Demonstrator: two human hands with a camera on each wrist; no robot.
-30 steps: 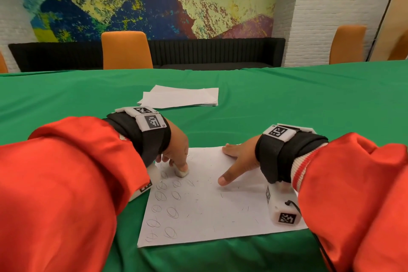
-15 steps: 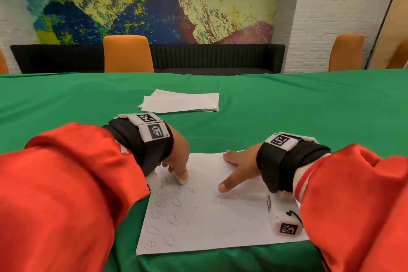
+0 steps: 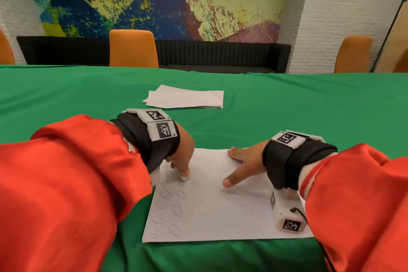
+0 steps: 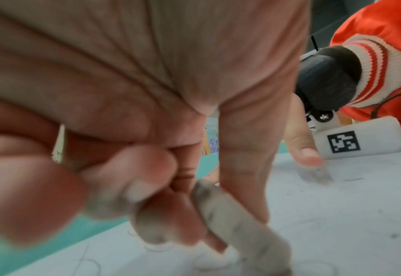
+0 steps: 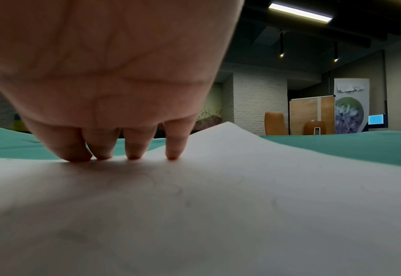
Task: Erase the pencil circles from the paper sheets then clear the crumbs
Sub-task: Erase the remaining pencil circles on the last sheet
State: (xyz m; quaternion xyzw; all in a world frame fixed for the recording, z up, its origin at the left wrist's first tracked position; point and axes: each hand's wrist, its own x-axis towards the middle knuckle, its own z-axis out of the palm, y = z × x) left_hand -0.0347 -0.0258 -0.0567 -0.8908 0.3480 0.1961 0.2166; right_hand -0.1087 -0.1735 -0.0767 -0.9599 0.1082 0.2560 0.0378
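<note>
Paper sheet (image 3: 220, 210) flat on green tablecloth (image 3: 287, 106): pencil circles (image 3: 176, 210) along left side, dark crumbs (image 3: 225, 197) scattered. Left hand (image 3: 183, 152) fingers pinch smudged white eraser (image 3: 185, 178), tip on sheet. Right hand (image 3: 245, 164) fingers straight, spread, pressing sheet.

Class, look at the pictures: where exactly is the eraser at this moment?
In the head view the eraser is pinched in the left hand, its tip pressed on the near paper sheet at the top of the pencil circles, left of the right hand.

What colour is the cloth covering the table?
Green. The tablecloth shows best in the head view.
</note>
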